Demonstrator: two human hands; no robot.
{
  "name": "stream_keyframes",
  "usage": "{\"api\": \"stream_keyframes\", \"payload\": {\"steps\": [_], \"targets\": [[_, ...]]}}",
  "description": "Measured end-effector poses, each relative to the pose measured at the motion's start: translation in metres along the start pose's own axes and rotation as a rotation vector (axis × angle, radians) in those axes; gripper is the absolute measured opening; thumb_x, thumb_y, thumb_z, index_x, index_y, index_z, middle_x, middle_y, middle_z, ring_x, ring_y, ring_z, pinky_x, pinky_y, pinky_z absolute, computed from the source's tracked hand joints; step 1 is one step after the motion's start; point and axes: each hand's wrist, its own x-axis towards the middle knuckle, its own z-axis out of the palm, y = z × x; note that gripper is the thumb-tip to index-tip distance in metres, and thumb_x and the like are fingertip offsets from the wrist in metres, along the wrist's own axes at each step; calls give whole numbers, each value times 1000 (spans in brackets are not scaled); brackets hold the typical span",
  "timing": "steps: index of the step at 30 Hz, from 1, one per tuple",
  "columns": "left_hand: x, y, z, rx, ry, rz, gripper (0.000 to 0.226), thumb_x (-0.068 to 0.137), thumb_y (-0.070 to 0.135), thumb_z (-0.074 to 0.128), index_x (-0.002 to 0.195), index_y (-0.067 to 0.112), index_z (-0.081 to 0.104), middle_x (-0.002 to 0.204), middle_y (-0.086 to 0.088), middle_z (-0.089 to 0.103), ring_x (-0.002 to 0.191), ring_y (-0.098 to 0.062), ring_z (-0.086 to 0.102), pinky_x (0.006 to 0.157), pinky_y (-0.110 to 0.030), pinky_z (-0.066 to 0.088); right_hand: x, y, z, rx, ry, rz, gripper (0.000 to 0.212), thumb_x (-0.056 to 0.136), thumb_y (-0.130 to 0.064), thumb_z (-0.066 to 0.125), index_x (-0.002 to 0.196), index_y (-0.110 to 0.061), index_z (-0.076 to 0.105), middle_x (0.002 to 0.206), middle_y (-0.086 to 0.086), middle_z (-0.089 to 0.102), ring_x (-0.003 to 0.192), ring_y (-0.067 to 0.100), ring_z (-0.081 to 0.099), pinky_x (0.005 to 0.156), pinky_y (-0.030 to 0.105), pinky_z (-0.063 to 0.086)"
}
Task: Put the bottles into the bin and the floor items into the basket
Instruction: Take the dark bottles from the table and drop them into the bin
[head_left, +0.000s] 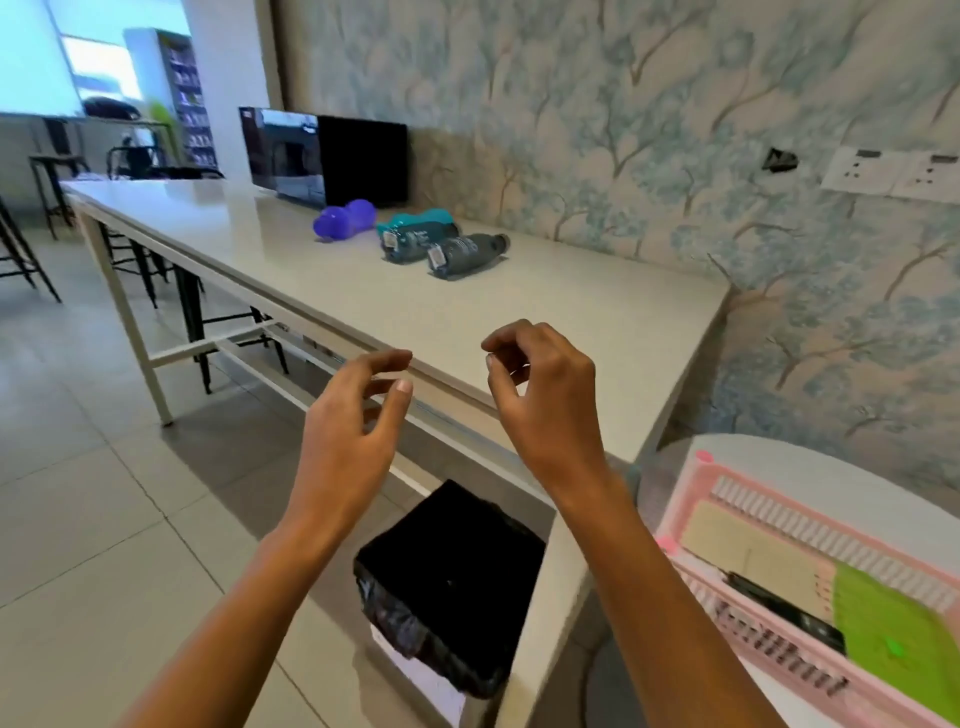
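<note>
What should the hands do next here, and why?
Probably reach the right hand forward to the dark grey plastic bottle lying on its side on the white table. Both hands are empty, the left hand too, that bottle lies nearest, and the black-lined bin waits under the table edge.

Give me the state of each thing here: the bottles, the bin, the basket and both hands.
Purple bottle: lying on the table.
Teal bottle: lying beside it.
Far grey bottle: lying in front of the teal one.
Near grey bottle: lying, nearest the hands.
Bin: open, black-lined.
Basket: holds items already.
Left hand: empty, fingers loosely curled.
Right hand: empty, fingers loosely curled.
</note>
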Motion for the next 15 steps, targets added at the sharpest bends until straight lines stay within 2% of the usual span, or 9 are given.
{"api": "stream_keyframes", "payload": {"steps": [3, 10, 13, 15], "targets": [[28, -29, -18, 42, 32, 4, 26, 95, 28, 51, 120, 27, 55, 121, 8, 59, 100, 8, 57, 75, -1, 44, 34, -5, 36, -6, -18, -61, 12, 87, -11, 66, 99, -13, 66, 96, 3, 68, 81, 5, 59, 71, 2, 44], [125, -119, -58, 123, 50, 55, 34, 94, 29, 51, 127, 21, 57, 120, 9, 56, 96, 9, 55, 72, 4, 42, 144, 25, 128, -176, 4, -283, 16, 86, -10, 68, 101, -6, 66, 101, 11, 68, 86, 17, 64, 77, 25, 56], [182, -153, -59, 132, 42, 48, 33, 95, 27, 51, 126, 19, 57, 123, 5, 57, 94, 9, 54, 71, 5, 40, 190, 39, 169, -246, 25, -279, 14, 88, -13, 66, 100, -5, 66, 100, 11, 68, 86, 18, 64, 77, 19, 49], [220, -175, -57, 154, 12, 44, 32, 95, 24, 51, 126, 18, 57, 128, 1, 58, 96, 2, 55, 68, 4, 41, 218, 46, 196, -282, 29, -269, 12, 89, -11, 64, 99, -5, 65, 100, 11, 68, 87, 19, 63, 76, 19, 46]]}}
